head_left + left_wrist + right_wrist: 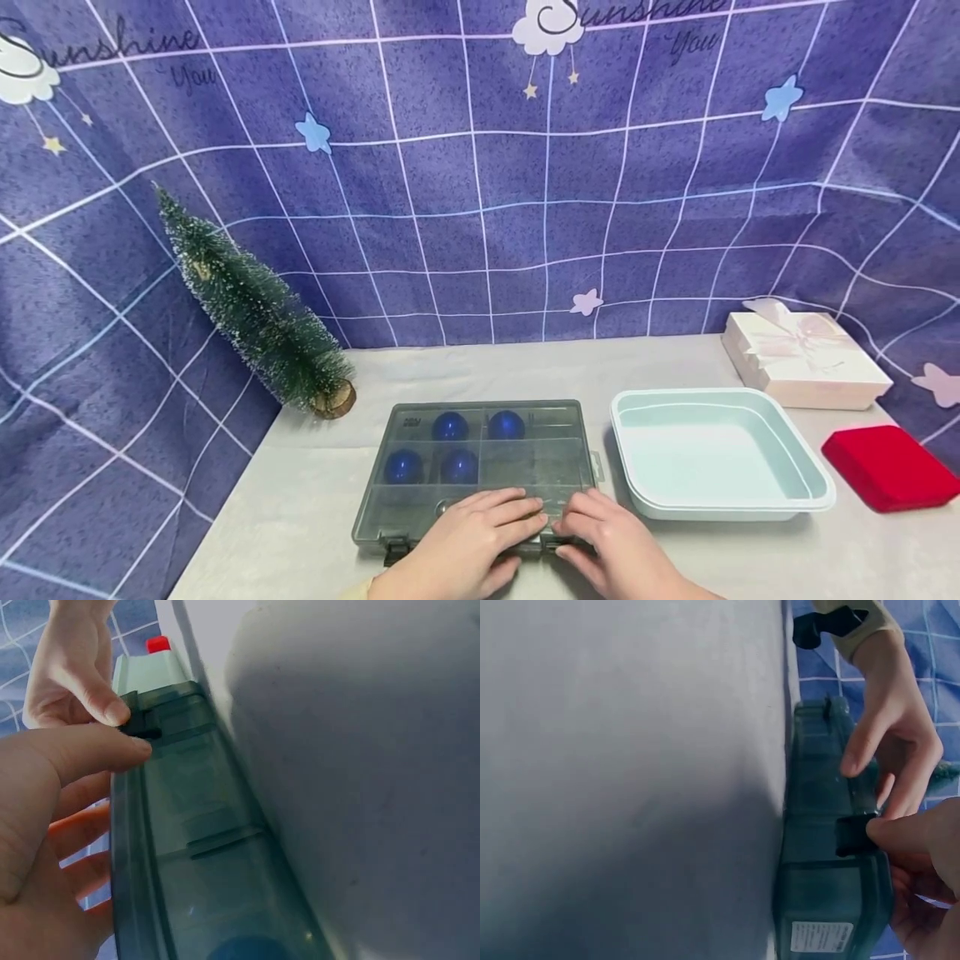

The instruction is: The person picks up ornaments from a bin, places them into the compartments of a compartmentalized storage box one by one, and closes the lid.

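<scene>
A lidded, smoky see-through plastic compartment box (532,462) lies flat on the table. Several shiny blue balls (450,427) sit in its rear and middle compartments. My left hand (468,537) rests its fairly straight fingers on the front of the lid, its thumb (124,746) by the front edge. Beside it, my right hand (618,542) curls its fingers over the lid, with the thumb (892,834) on the dark latch (853,836) at the front right. Another dark latch (396,550) shows at the front left. My hands cover part of the front compartments.
To the right of the box stands a pale blue tray (723,508). Beyond it are a red box (892,468) and a white gift box with a bow (813,367). A small frosted Christmas tree (255,317) leans at the back left, before a purple gridded cloth (525,183).
</scene>
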Available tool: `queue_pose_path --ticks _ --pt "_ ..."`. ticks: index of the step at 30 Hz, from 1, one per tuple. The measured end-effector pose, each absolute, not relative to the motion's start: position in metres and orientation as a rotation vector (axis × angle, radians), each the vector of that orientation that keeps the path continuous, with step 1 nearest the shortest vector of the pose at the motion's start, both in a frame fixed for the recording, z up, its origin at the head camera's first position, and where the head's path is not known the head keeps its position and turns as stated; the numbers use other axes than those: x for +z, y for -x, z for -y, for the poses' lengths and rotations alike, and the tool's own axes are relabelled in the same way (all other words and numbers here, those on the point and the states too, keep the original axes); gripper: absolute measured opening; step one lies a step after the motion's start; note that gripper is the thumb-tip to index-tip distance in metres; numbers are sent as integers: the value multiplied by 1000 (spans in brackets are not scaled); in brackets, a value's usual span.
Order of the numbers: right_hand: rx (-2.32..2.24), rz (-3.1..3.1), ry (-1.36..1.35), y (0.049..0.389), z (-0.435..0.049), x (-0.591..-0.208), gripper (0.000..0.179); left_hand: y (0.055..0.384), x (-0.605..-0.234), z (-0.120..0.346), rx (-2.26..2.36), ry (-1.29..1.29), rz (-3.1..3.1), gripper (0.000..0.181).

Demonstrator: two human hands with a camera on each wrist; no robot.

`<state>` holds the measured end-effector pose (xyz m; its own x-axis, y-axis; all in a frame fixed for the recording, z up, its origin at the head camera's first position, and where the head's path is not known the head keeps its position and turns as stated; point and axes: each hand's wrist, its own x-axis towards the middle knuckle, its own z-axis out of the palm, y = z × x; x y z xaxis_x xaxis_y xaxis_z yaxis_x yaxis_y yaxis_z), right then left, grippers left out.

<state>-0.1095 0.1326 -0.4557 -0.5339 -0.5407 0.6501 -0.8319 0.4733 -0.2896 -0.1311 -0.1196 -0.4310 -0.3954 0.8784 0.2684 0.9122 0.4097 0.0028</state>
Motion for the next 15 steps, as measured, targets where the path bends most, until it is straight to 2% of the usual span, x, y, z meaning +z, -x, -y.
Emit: queue_pose_path --ticks 5,9,15 --pt "933 2309 -1136 110 -134 -454 14 132 -427 126 -201 1589 2443 50" --pt "986 2308 -1136 111 -135 -453 8 135 -419 143 -275 1592 2450 40" --pt "953 2234 -1135 115 -135 -454 12 135 -409 187 -354 1454 2517 29"
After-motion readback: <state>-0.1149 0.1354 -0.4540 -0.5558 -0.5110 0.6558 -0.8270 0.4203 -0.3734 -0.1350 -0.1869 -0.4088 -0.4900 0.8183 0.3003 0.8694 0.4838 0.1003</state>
